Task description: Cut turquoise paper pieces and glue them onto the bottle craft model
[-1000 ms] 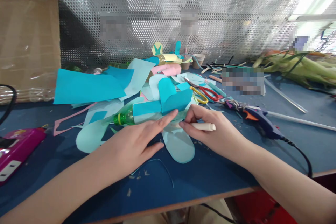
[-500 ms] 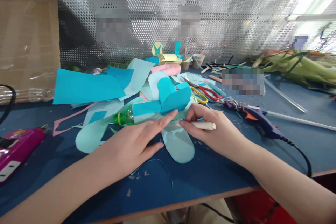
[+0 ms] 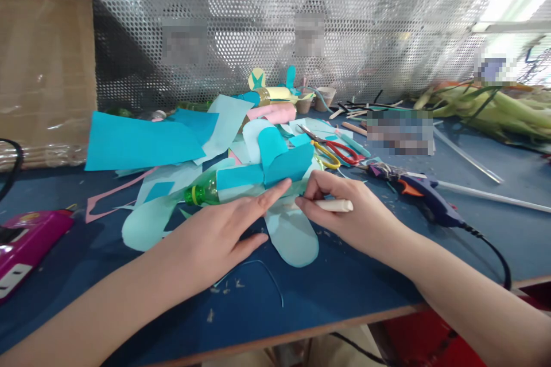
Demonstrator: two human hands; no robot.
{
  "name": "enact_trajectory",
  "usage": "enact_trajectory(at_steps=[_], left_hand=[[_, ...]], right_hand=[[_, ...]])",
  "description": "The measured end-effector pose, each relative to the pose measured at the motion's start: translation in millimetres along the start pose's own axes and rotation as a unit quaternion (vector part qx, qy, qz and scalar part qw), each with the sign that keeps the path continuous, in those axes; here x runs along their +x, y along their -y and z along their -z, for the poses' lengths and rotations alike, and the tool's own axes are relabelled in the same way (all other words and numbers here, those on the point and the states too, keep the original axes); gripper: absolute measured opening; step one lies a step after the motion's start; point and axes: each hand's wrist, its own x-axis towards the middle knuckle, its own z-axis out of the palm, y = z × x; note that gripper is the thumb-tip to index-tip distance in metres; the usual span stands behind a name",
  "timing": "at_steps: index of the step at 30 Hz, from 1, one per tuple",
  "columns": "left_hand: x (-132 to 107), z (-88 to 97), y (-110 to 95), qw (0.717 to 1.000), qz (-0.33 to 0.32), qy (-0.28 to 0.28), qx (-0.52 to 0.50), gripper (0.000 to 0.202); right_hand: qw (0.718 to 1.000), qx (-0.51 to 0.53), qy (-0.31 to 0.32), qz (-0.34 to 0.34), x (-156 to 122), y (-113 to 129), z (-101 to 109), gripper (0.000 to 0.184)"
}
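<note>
A green plastic bottle [image 3: 209, 189] lies on its side with its neck to the left, wrapped in blue and pale paper. Bright blue paper petals [image 3: 289, 163] stand up at its right end, and a pale blue rounded petal [image 3: 297, 236] spreads toward me. My left hand [image 3: 235, 221] lies over the bottle, fingers outstretched, the index fingertip touching the paper at the petals' base. In my right hand [image 3: 340, 198] a white pen [image 3: 334, 205] is pinched, its tip end hidden by my fingers close to the pale petal.
Scissors [image 3: 338, 152] with red and yellow handles lie behind my right hand. A blue glue gun [image 3: 424, 194] and its cord are to the right. Blue paper [image 3: 142, 142], a magenta tool [image 3: 32, 243] and a cardboard box [image 3: 47, 69] occupy the left. Corn husks [image 3: 482, 109] lie far right.
Both hands keep nearly the same place. The pen and right fingers have shifted very slightly; the bottle and paper petals look unmoved.
</note>
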Motion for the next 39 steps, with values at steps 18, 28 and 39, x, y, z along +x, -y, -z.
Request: enact_trajectory(at_steps=[18,28,39], left_hand=[[-2.1,-0.2,1.6,1.000,-0.008,-0.003,-0.017,0.066],[-0.2,1.7,0.2,1.000,0.002,0.006,-0.023,0.068],[-0.1,1.6,0.8,0.999,0.000,-0.003,-0.042,0.064]], right_hand=[[0.999,-0.013,-0.039,-0.021,-1.6,1.9,3.5,0.017],[0.998,0.016,-0.047,-0.025,-4.8,3.3,6.7,0.019],[0.998,0.038,-0.025,-0.052,-6.1,4.9,9.0,0.024]])
